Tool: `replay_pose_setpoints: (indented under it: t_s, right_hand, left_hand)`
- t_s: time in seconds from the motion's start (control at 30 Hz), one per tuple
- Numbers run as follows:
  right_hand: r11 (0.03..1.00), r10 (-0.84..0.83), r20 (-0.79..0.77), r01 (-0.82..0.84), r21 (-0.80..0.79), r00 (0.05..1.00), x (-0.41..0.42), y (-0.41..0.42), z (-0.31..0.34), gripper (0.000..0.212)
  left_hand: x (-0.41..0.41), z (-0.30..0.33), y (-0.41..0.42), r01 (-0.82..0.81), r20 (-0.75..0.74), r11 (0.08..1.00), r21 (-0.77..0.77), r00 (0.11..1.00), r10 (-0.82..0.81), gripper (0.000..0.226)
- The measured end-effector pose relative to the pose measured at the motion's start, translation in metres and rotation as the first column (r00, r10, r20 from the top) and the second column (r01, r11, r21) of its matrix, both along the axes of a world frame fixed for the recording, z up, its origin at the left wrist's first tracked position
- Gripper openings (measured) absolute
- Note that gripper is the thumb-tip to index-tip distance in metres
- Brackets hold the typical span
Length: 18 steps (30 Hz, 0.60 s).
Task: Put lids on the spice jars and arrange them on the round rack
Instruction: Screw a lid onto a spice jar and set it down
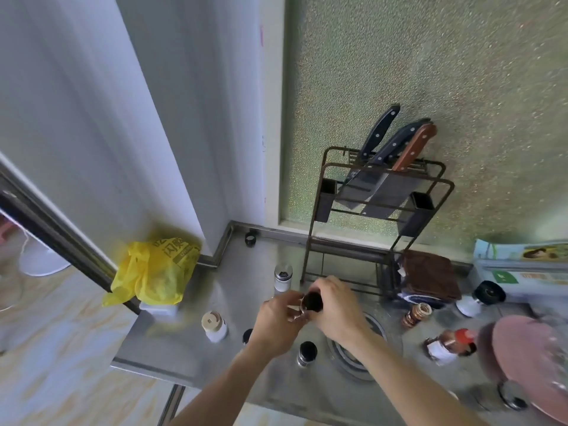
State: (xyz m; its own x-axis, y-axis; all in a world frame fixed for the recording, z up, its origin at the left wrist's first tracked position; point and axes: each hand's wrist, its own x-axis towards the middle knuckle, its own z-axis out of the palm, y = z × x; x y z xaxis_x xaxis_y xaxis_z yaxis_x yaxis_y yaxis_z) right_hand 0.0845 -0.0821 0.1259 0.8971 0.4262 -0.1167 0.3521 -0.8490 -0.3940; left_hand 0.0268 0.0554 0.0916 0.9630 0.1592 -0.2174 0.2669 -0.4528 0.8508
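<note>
While both arms reach forward over the metal desk, the two hands meet in the middle, just above it. The left hand comes in from below with its wrist bent, and its fingers curl around a small jar (the jar is mostly hidden, so only shiny bits show). The right hand comes from the right side, palm turned down, and its grip wraps around a dark lid at the top of that jar. Whether the lid is fully on cannot be told.

More jars stand on the desk. A jar with a silver top stands just behind the hands. A white jar with a tan top stands to the left of them. A jar with a black lid stands near the left forearm. A loose black lid lies far back by the wall. The round rack lies flat under the right forearm.

A yellow bag sits at the left edge of the desk. A wire rack with knives stands at the back.
</note>
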Motion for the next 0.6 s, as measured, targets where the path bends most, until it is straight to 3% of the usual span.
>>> replay_pose_setpoints:
  t_s: [0.17, 0.43, 0.6]
  right_hand:
    - [0.998, -0.056, -0.036, 0.054, -0.036, 0.998, 0.014, 0.021, -0.071, 0.036]
    - [0.999, -0.045, -0.087, 0.043, -0.019, 0.995, 0.037, 0.03, -0.133, 0.025]
    - [1.0, -0.012, -0.113, 0.011, -0.003, 0.993, 0.033, 0.021, -0.154, 0.035]
  left_hand:
    - [0.024, -0.051, 0.003, 0.048, -0.178, 0.998, 0.042, 0.983, -0.039, 0.059]
    - [0.061, -0.102, 0.022, 0.2, -0.323, 0.965, 0.169, 0.936, -0.137, 0.057]
    - [0.101, -0.104, 0.064, 0.027, -0.228, 0.924, 0.381, 0.971, 0.066, 0.054]
